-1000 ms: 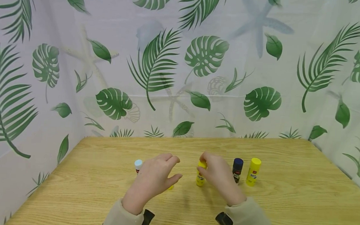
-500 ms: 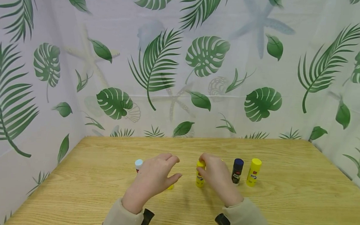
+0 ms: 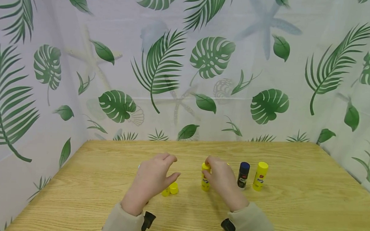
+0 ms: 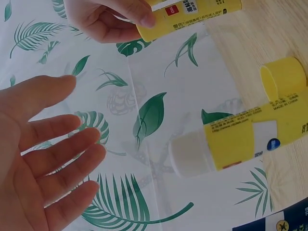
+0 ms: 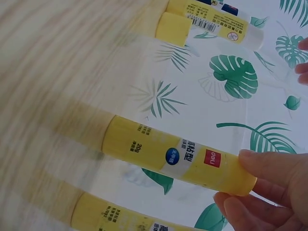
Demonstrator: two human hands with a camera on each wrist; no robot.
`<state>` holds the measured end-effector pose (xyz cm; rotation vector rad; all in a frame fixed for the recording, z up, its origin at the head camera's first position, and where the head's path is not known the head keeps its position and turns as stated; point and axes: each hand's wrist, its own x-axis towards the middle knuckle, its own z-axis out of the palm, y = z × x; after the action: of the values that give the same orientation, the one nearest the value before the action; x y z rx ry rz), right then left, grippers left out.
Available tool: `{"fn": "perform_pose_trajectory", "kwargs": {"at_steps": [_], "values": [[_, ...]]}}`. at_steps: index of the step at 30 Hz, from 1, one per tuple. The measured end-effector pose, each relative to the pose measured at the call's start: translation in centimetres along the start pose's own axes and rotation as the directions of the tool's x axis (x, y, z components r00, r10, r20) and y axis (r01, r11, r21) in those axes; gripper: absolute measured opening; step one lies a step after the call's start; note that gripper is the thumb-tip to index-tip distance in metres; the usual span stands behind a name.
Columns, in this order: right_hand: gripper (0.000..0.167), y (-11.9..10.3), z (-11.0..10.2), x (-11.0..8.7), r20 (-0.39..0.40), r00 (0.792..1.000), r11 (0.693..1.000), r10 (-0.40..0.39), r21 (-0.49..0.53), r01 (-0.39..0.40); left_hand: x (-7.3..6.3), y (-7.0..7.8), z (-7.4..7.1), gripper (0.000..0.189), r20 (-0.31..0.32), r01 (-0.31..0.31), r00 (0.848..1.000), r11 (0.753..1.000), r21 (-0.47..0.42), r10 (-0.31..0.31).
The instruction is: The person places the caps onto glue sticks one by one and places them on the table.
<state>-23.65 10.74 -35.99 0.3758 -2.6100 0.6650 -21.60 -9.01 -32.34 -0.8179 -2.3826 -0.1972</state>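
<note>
My right hand pinches the yellow capped end of a glue stick between thumb and fingers. That stick stands upright on the table, its label plain in the right wrist view. My left hand hovers with fingers spread and loosely bent, holding nothing. Just beyond its fingers, in the left wrist view, stands an uncapped yellow glue stick with a white top. Its upper part is hidden behind my left hand in the head view. A loose yellow cap sits right beside that stick's base.
To the right stand a dark glue stick with a navy cap and a yellow glue stick. Another yellow top peeks out behind my right hand. A dark blue labelled item is partly visible beyond the uncapped stick. Patterned cloth surrounds the wooden table.
My left hand has shifted slightly left, uncovering the yellow cap and the lower part of the uncapped stick and covering most of the pale blue top. My right hand stays on its glue stick.
</note>
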Motion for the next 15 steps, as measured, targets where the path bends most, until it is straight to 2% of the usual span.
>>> {"fn": "perform_pose_trajectory", "kwargs": {"at_steps": [2, 5, 9, 15], "values": [[0.019, 0.0, -0.1, 0.0, 0.004, 1.000, 1.000, 0.009, -0.001, -0.009, -0.1, -0.1, -0.1, 0.032, 0.019, 0.024, 1.000, 1.000, 0.002, -0.024], [0.020, -0.1, -0.3, 0.0, 0.008, 1.000, 1.000, 0.020, -0.008, -0.020, -0.2, -0.3, -0.1, 0.035, 0.088, 0.074, 0.993, 0.997, 0.007, -0.074], [0.020, -0.3, -0.6, -0.1, -0.016, 1.000, 1.000, 0.013, -0.003, -0.013, -0.2, -0.5, -0.1, 0.041, 0.186, 0.141, 0.972, 0.990, 0.011, -0.140], [0.019, -0.9, -1.3, -0.3, -0.058, 0.998, 1.000, -0.008, 0.012, 0.008, -0.4, -0.6, 0.3, 0.041, 0.281, 0.205, 0.939, 0.979, 0.011, -0.200]]}}
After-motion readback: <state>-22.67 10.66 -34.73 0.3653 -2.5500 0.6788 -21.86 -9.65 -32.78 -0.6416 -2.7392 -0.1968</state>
